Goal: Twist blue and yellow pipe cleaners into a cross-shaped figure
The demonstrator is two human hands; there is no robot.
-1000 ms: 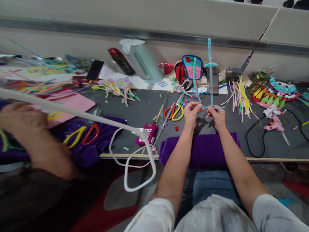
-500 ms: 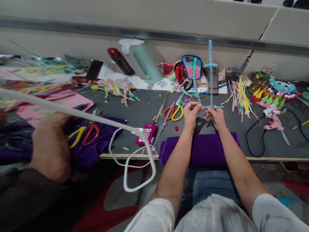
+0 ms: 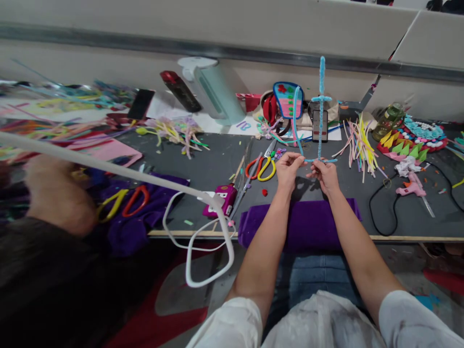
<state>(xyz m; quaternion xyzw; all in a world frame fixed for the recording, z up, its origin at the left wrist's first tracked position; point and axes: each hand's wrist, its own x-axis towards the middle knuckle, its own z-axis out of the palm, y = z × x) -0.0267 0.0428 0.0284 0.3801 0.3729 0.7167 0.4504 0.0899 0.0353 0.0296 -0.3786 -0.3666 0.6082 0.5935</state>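
A light blue pipe-cleaner frame (image 3: 321,123) stands upright above my hands, with a twisted stem, a short crossbar high up and a longer piece across its foot. My left hand (image 3: 289,169) pinches the blue pipe cleaner at the left of the foot, where a loose strand rises and bends. My right hand (image 3: 325,175) has its fingers closed on the base of the stem. A rolled purple cloth (image 3: 308,224) lies under my forearms at the table edge. Yellow and red scissors (image 3: 267,169) rest left of my left hand.
Beyond the hands are a phone (image 3: 320,126) and a bundle of pipe cleaners (image 3: 362,150). A pink glue gun (image 3: 413,186) with a black cord lies right. At left, a white bent arm (image 3: 126,171) crosses the view, beside another person's hand (image 3: 60,195) and a pale green bottle (image 3: 219,94).
The blue frame's stem has shifted slightly right and its tip is a little higher. The strand at left has moved slightly right. The other person's hand has moved left.
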